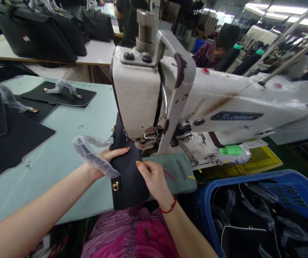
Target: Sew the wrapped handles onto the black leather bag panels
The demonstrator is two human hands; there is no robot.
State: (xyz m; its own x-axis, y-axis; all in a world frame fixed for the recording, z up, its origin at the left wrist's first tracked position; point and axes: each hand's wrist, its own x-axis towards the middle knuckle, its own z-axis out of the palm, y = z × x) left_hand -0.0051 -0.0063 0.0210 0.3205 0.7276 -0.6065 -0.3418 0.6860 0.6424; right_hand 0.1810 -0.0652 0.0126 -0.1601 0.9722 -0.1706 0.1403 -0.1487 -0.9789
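A black bag panel [129,175] lies partly under the head of a white sewing machine [136,89]. It carries a handle [93,159] wrapped in clear plastic and gold-coloured metal fittings. My left hand [107,157] reaches through the handle loop and grips the panel's left part, one orange-nailed digit stretched over its top; the other fingers are mostly hidden. At the panel's right edge, close to the needle area, my right hand [154,177] pinches the border with its fingers curled. The presser foot region is partly hidden by the machine head and guard.
More black panels [65,95] with wrapped handles lie on the pale green table [75,122] to the left. A blue basket [210,200] of black pieces stands at lower right. Finished-looking black bags [35,36] stand behind; a person [210,52] sits beyond the machine.
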